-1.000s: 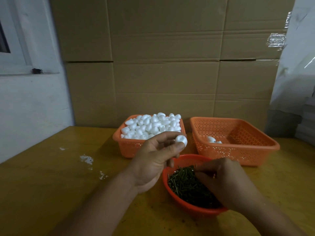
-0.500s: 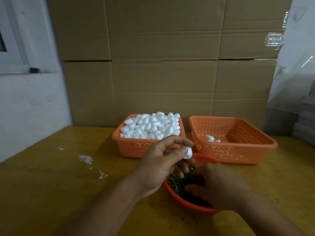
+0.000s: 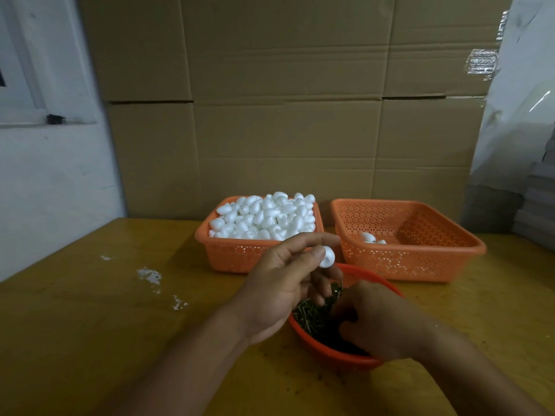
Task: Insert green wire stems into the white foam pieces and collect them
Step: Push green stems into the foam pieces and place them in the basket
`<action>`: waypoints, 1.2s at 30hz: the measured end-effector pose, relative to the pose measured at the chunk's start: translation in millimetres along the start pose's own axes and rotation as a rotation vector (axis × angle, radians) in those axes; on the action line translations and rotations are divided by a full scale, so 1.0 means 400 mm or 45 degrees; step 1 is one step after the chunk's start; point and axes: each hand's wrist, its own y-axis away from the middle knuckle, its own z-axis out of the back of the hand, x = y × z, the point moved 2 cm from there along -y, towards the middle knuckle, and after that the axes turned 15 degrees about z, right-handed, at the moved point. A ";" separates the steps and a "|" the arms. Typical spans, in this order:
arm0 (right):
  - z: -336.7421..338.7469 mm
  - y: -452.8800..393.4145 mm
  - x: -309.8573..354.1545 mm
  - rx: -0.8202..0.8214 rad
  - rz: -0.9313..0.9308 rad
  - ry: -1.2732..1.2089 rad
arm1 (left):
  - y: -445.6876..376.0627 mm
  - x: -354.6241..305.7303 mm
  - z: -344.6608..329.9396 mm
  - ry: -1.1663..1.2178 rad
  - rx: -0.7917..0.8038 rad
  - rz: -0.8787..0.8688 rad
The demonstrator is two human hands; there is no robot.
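The room was dim and yellowish around me. My right hand [image 3: 380, 321] lay in deep shadow over the round basket [image 3: 336, 354]. Tape [image 3: 481, 63] on the cardboard glared. Edges bowed outward, corners softened.

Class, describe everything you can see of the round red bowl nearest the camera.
The round red bowl looks like plastic, with a smooth rim. It sits upright on the yellow table, in front of the two orange baskets, and holds a heap of green wire stems. The right hand reaches into it; the left hand hovers over its left edge.
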 end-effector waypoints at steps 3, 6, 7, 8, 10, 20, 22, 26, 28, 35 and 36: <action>0.000 -0.001 -0.002 -0.002 0.002 0.019 | 0.003 -0.002 0.001 0.015 0.046 0.008; -0.002 -0.004 -0.004 -0.025 -0.026 0.042 | 0.006 -0.003 -0.001 -0.007 0.049 -0.007; -0.002 -0.005 -0.004 -0.038 -0.032 0.035 | 0.006 -0.002 -0.002 -0.011 0.048 -0.008; -0.002 -0.004 -0.005 -0.050 -0.034 0.031 | 0.006 -0.002 -0.002 -0.014 0.046 -0.008; -0.004 -0.004 -0.005 -0.064 -0.034 0.032 | 0.005 -0.003 -0.002 -0.030 0.032 -0.007; 0.016 0.012 -0.025 -0.374 -0.105 -0.017 | -0.004 0.007 0.011 -0.111 -0.119 -0.003; 0.027 0.017 -0.023 -0.437 -0.077 -0.035 | -0.006 0.009 0.011 -0.100 -0.141 -0.001; 0.018 0.019 -0.009 -0.245 0.002 -0.039 | -0.008 0.013 0.014 -0.096 -0.169 0.014; 0.003 0.013 -0.003 -0.081 0.000 0.025 | -0.010 0.015 0.012 -0.091 -0.167 0.009; -0.004 0.007 -0.004 -0.072 0.028 -0.024 | -0.011 0.018 0.007 -0.061 -0.145 0.001; -0.004 0.008 -0.005 -0.078 0.026 -0.020 | -0.010 0.017 0.007 -0.061 -0.142 0.003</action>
